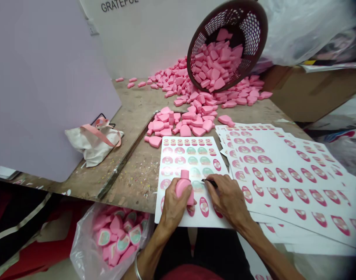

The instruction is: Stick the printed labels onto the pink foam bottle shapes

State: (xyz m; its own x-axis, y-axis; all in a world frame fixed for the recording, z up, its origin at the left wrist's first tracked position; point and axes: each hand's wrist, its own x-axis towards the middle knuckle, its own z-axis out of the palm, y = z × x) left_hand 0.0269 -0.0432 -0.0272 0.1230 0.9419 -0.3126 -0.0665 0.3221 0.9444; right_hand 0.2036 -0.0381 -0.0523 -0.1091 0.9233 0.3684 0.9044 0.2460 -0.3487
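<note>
My left hand (174, 205) is closed round a pink bottle-shaped foam piece (183, 186), held upright over a sticker sheet (189, 163) at the table's near edge. My right hand (228, 199) rests on the same sheet just to the right, pinching a thin dark tool (209, 181) whose tip touches a round sticker. The sheet carries rows of pink and green oval and round stickers, some spots peeled bare.
A brown mesh basket (255, 27) lies tipped at the back, spilling a heap of pink foam pieces (192, 116) over the wooden table (131, 116). Several more sticker sheets (285, 163) fan out to the right. A plastic bag of stickered pieces (116, 237) hangs below left; a cloth pouch (92, 142) lies left.
</note>
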